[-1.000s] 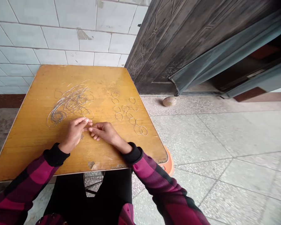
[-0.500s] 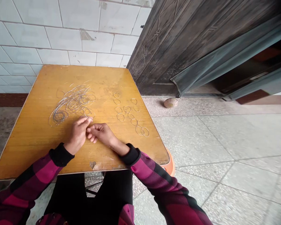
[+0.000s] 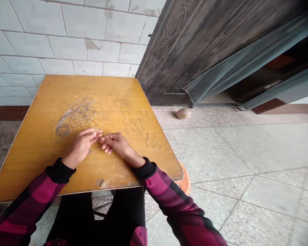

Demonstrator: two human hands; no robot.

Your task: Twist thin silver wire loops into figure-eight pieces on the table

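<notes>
Left hand [image 3: 80,147]: reaching rightward, fingers together (grip cannot be told).
Right hand [image 3: 116,145]: fingertips pinching the wire loop [image 3: 101,137], pointing left.
Loop axis: roughly left-right.

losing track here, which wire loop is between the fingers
The small loop between the left hand and right hand; the larger loop beyond lies apart on the tabletop.
</notes>
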